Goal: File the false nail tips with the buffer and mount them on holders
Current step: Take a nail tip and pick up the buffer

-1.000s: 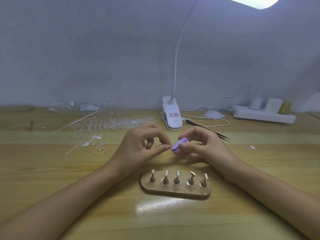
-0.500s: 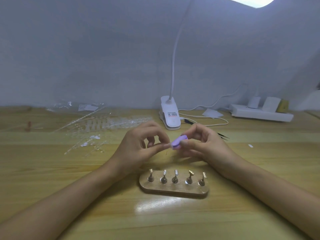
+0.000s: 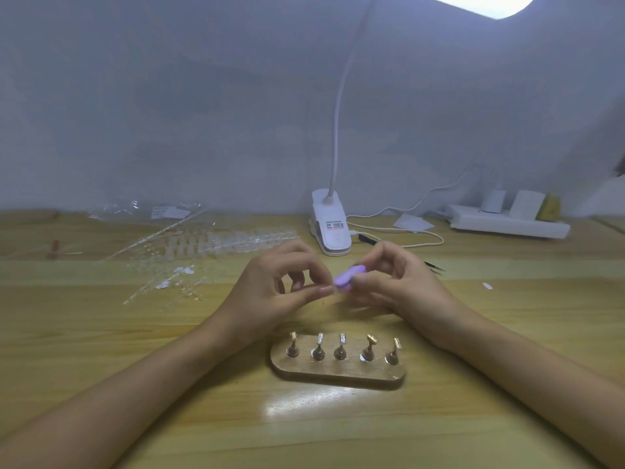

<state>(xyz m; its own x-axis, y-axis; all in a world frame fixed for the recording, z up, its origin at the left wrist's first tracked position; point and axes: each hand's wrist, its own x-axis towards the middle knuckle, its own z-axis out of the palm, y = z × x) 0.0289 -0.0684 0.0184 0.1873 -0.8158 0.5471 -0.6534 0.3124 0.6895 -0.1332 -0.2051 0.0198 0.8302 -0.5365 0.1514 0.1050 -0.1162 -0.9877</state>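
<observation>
Right hand (image 3: 395,282) pinching purple buffer (image 3: 348,278); left hand (image 3: 280,286) pinching presumed nail tip, hidden. Hard stroke risking flicking tip into 10 o'clock sprues (image 3: 176,265).

wall (image 3: 169,96): plain grey-white | table (image 3: 101,350): light wooden planks, glossy, pale glare near front | clip lamp (image 3: 329,228): white, base by wall, gooseneck rising to lit head (image 3: 483,3) | power strip (image 3: 507,225): white, far right, plugs inserted

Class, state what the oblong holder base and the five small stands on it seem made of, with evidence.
Oblong brown holder base: likely wood, matte brown with a darker edge. Five small stands: probably metal, judging by their gold and silver glints.
</observation>
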